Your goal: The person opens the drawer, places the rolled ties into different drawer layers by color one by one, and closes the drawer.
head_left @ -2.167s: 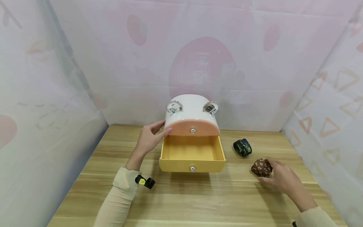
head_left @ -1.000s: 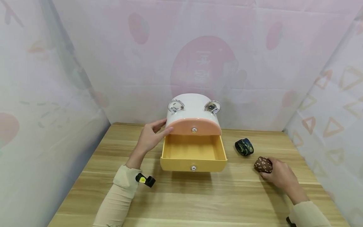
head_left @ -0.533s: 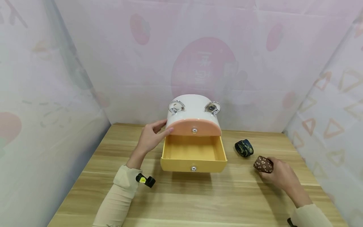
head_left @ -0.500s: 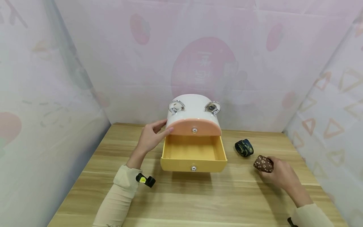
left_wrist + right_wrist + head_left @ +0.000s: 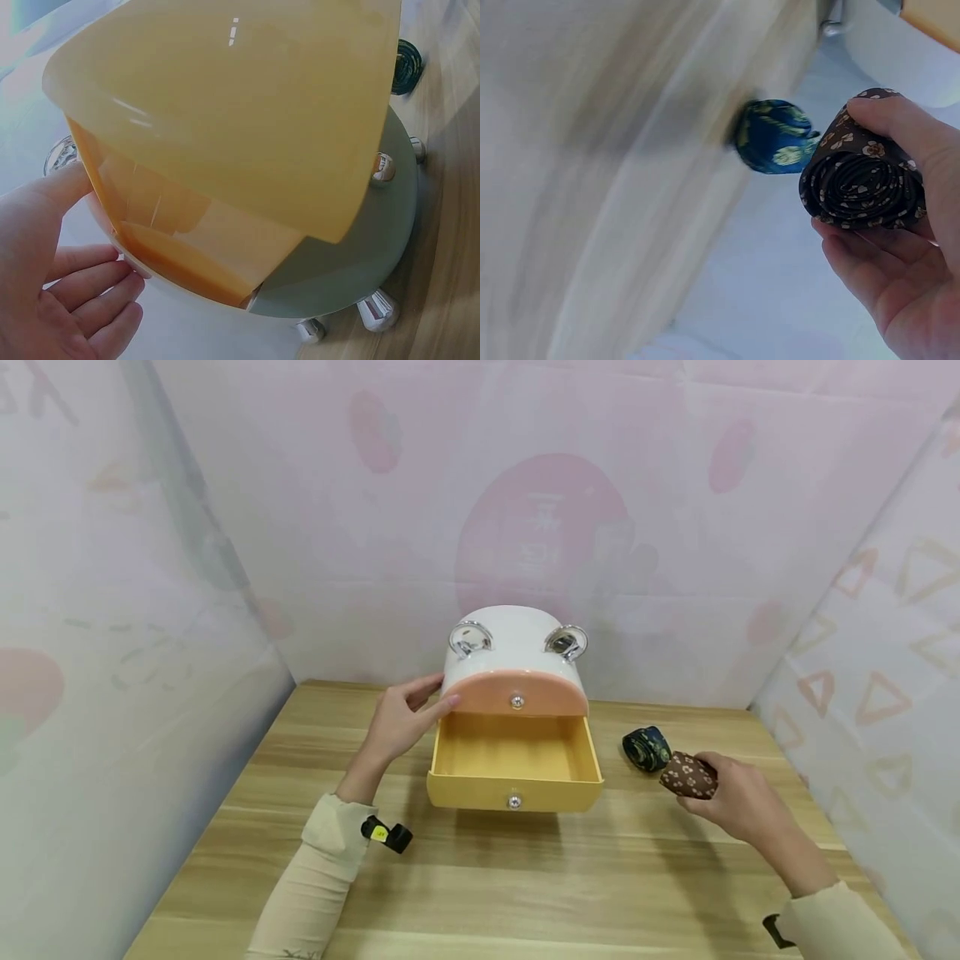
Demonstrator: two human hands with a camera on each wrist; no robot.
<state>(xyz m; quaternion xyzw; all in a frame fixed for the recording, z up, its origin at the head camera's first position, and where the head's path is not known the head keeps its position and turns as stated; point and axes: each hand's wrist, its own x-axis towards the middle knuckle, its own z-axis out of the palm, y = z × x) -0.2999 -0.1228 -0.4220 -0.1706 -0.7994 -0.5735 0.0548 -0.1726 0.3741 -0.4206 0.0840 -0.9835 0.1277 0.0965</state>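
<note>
A white storage box (image 5: 513, 635) with a peach upper drawer front (image 5: 487, 693) stands at the back of the table, its yellow lower drawer (image 5: 514, 792) pulled out and bare inside. My left hand (image 5: 397, 722) rests on the box's left side, thumb on the peach front; in the left wrist view, the left hand (image 5: 75, 277) has its fingers loosely bent by the shell. To the right, my right hand (image 5: 746, 797) holds a rolled brown flowered necktie (image 5: 688, 775) raised above the table. Its coiled end faces the right wrist camera. Beside it lies a rolled navy patterned necktie (image 5: 645, 749).
Two shiny round ears (image 5: 470, 638) stick up from the box's top. Printed cloth walls (image 5: 337, 527) enclose the wooden table (image 5: 480, 893) at the back and both sides. Small silver feet (image 5: 377, 310) hold the box off the surface.
My right hand has gripped the brown necktie and lifted it, moving it up and slightly left toward the navy one. The left hand stays on the box, and the drawer stays out.
</note>
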